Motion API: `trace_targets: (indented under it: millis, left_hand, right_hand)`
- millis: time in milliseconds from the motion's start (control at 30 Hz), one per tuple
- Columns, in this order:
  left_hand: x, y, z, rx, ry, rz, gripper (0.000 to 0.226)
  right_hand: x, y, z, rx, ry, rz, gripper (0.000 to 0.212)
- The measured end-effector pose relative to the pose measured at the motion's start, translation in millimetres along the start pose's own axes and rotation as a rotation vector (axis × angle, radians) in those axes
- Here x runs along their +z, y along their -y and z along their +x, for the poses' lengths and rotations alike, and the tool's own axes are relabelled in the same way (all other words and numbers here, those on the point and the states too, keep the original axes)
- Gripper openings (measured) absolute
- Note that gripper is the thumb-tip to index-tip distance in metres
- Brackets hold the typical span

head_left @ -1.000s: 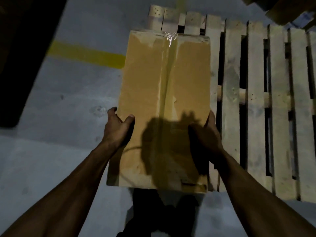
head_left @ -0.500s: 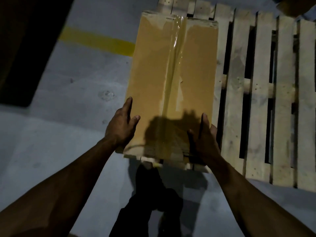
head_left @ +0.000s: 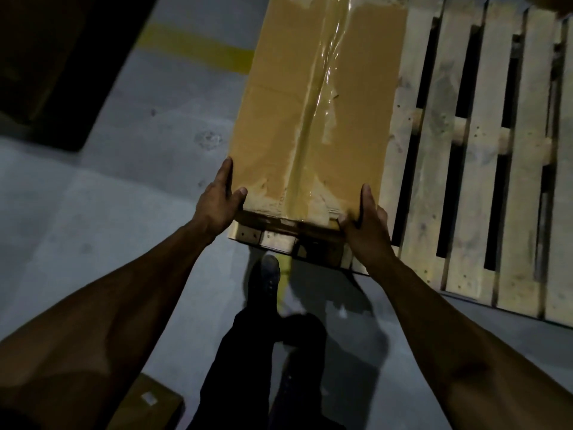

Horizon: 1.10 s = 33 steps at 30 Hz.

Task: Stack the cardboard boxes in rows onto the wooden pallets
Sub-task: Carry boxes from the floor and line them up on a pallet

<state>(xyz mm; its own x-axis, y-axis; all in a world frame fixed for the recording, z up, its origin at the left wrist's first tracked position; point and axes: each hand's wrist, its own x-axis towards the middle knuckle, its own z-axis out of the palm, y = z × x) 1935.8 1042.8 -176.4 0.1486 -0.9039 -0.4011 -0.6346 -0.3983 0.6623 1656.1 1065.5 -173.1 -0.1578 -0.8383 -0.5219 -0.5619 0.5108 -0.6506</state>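
Note:
A long brown cardboard box (head_left: 279,113), sealed with clear tape down its middle, lies along the left edge of the wooden pallet (head_left: 471,181). Its near end sits just above the pallet's front left corner. My left hand (head_left: 218,200) presses against the box's near left corner, fingers along the side and thumb on top. My right hand (head_left: 367,225) clasps the near right corner the same way. The box's far end runs out of the top of the view.
Grey concrete floor (head_left: 124,212) lies to the left, with a yellow painted line (head_left: 192,46) behind. A dark shape fills the upper left. Another cardboard box (head_left: 145,405) lies on the floor at lower left. My dark trousers and shoe (head_left: 263,280) stand before the pallet.
The box has gone forward and down onto the pallet's left side. My hands have slid from its sides back to its near corners.

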Motion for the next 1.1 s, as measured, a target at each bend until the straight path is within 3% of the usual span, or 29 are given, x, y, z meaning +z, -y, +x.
trace_targets:
  millis: [433, 1100]
  left_hand:
    - [-2, 22, -32, -0.016, -0.020, -0.030, 0.070]
    - [9, 16, -35, -0.093, -0.075, 0.055, 0.068]
  right_hand:
    - [19, -15, -34, -0.052, 0.019, -0.052, 0.077]
    - [19, -14, -39, 0.021, 0.022, 0.016, 0.080]
